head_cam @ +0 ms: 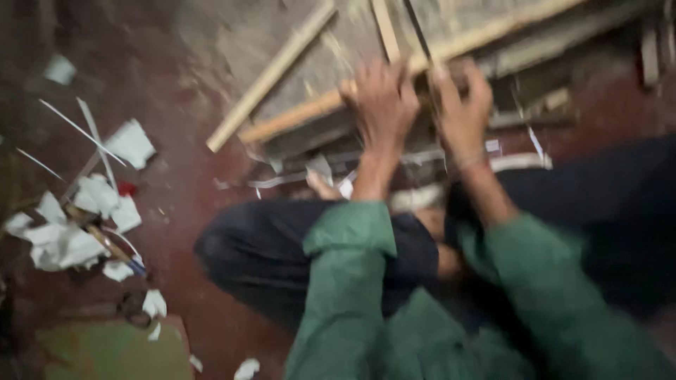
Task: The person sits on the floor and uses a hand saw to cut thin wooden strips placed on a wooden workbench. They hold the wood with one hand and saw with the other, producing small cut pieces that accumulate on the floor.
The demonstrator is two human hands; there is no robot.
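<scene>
On the dark red floor (176,204), both hands press onto a wooden frame (310,112).

The frame lies flat ahead of the crossed legs, its pale strips running diagonally. The left hand (384,98) and right hand (461,105) curl over one strip, side by side; blur hides how tightly they grip. Paper scraps (63,239) litter the floor well apart to the left.

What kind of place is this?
Probably a small floor workshop for woodwork. Both hands, left and right, press on a wooden frame. Paper scraps and a stick-like tool lie on the reddish floor.
</scene>
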